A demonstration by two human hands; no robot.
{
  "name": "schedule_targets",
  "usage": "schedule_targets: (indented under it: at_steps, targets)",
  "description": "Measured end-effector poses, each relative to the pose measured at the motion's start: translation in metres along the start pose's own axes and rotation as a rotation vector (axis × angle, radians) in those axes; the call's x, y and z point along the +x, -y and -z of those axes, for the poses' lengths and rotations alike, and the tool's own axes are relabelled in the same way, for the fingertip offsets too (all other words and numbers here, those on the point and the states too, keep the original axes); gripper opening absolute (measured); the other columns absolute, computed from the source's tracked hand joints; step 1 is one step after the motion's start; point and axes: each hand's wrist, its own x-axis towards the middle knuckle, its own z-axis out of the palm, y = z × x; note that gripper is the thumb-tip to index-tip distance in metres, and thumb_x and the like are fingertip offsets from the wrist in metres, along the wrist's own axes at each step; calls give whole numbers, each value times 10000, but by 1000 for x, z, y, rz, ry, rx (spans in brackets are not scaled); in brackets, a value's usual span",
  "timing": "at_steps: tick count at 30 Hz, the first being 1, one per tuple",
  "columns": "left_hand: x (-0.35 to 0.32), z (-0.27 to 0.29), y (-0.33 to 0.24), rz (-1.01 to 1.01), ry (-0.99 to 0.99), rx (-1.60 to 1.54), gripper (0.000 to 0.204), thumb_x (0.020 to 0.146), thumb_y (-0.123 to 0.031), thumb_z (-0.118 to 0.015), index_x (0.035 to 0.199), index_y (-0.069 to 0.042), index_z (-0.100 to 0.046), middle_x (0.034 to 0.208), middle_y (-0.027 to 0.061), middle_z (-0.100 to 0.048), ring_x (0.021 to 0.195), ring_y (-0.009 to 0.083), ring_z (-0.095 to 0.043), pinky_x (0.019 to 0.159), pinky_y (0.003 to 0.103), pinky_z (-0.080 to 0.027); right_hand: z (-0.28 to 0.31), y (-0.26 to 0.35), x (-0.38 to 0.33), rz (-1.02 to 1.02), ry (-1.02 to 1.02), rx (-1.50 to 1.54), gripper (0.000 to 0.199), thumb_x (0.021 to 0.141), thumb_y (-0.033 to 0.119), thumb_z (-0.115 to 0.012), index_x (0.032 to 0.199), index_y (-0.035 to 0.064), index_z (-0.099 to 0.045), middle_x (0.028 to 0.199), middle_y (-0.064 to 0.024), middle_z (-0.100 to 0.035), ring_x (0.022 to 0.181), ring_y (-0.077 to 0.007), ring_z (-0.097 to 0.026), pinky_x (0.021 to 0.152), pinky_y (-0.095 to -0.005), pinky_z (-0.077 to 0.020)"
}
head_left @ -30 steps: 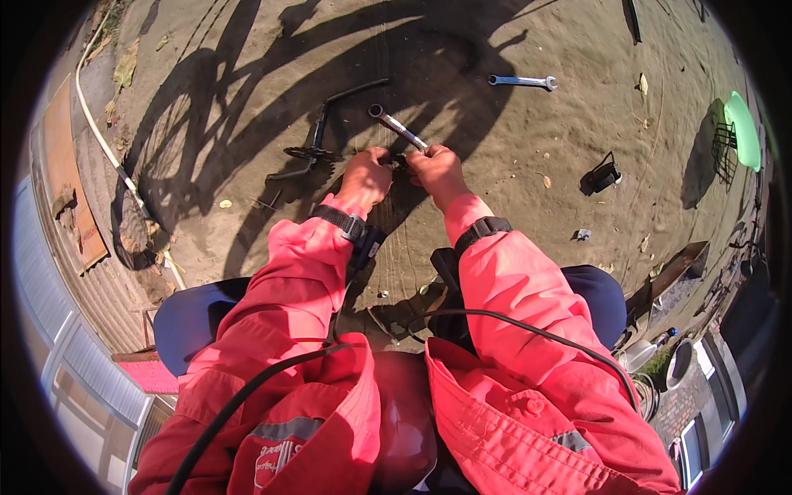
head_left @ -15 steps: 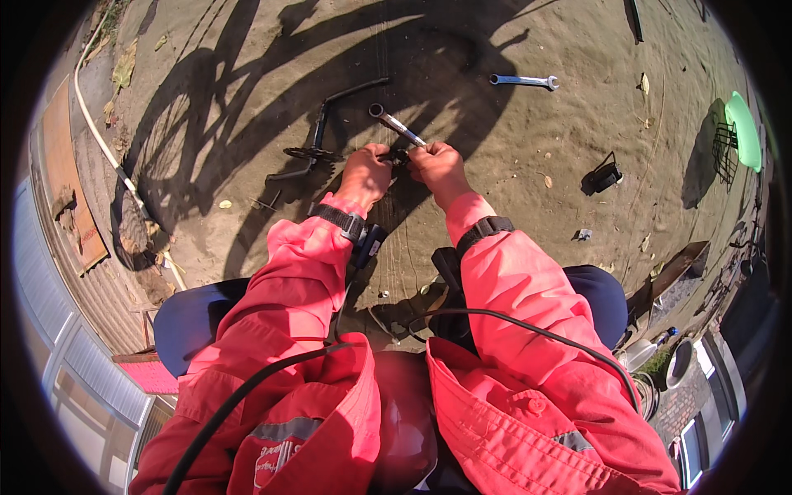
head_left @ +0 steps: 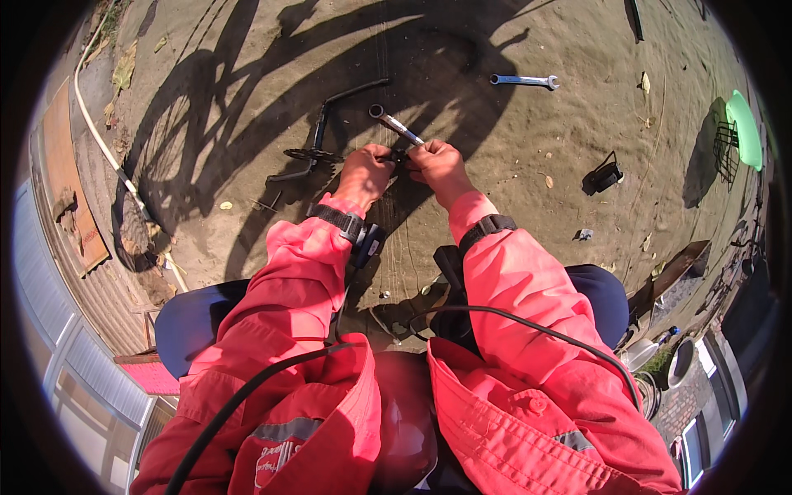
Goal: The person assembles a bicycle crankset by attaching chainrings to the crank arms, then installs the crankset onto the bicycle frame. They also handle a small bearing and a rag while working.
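Over the ground ahead of me, my left hand (head_left: 365, 175) and my right hand (head_left: 440, 171) are close together. Closed fingers of the right hand hold a silver wrench (head_left: 398, 126), whose ring end points away and to the left. My left hand is closed on a small dark metal part (head_left: 398, 154), mostly covered by the fingers; its exact kind cannot be made out. Just beyond and left of that hand lies a black bicycle crank (head_left: 320, 124) with a toothed chainring (head_left: 313, 154). A second, combination wrench (head_left: 525, 81) lies farther off to the right.
On the right are a black pedal-like part (head_left: 606, 176), a small grey piece (head_left: 584, 234), and a green basin (head_left: 744, 132) beside a black wire rack (head_left: 725, 152). A pale hose (head_left: 103, 147) and a wooden board (head_left: 73, 177) lie left. Black cables (head_left: 528, 324) cross my arms.
My right hand and the wrench have shifted very slightly. The left hand stays almost in place, and both grips look the same.
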Motion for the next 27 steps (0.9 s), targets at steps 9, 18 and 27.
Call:
schedule_targets:
  at_steps: [9,18,27]
  targets:
    - [13,-1,15,17,12,-124,329,882,-155,-756,1170,-7,-696,1021,138,-764,864,176,-713,771,294,-553,-2,4,-2,-1,7,79,186,905,190,-710,872,29,-625,790,-57,-668,689,-142,-638,630,-292,-553]
    - [14,1,17,44,9,-113,281,860,-118,-764,1107,-5,-696,962,106,-756,834,150,-690,742,287,-539,-1,13,-4,-11,8,142,168,910,181,-698,879,31,-630,800,-65,-680,701,-142,-643,619,-281,-551]
    - [11,-1,8,10,-12,-120,290,847,-137,-754,1094,1,-687,955,115,-752,830,164,-693,743,298,-543,6,8,-2,1,-15,147,198,913,199,-720,867,27,-633,777,-60,-680,678,-135,-641,599,-277,-551]
